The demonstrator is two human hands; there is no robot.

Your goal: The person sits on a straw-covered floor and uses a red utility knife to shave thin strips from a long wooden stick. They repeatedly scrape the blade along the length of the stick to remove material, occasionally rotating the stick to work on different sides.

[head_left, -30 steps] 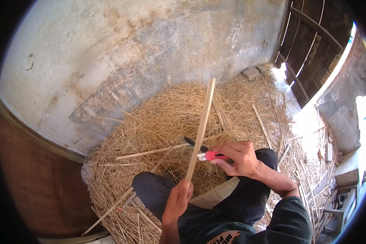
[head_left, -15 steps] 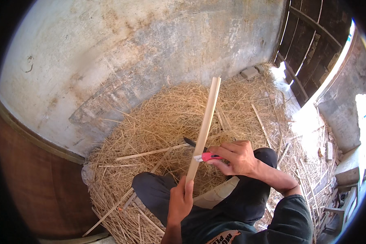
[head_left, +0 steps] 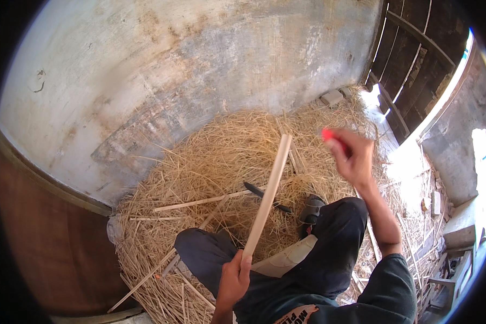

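My left hand (head_left: pixel 234 276) is closed round the lower end of a long pale wooden strip (head_left: pixel 271 189), which slants up and away over my lap. In my right hand (head_left: pixel 356 156), raised to the right of the strip's far end, is a red utility knife (head_left: pixel 336 141). Motion smears that hand and the knife, and its blade cannot be made out. The knife and the strip are apart. Beneath the strip, a dark-bladed knife (head_left: pixel 254 189) lies on the straw, partly covered by it.
Straw and shavings (head_left: pixel 210 156) cover the floor around my crossed legs, with loose wooden strips (head_left: pixel 200 203) among them. A stained wall (head_left: pixel 200 70) rises ahead. Far right are a dark plank door (head_left: pixel 416 59) and a grey block (head_left: pixel 331 97). A brown panel (head_left: pixel 48 232) stands left.
My right hand with the utility knife has left the strip's middle and swung up and right. The strip's far end has dropped nearer to me, and the left hand has shifted slightly down and left.
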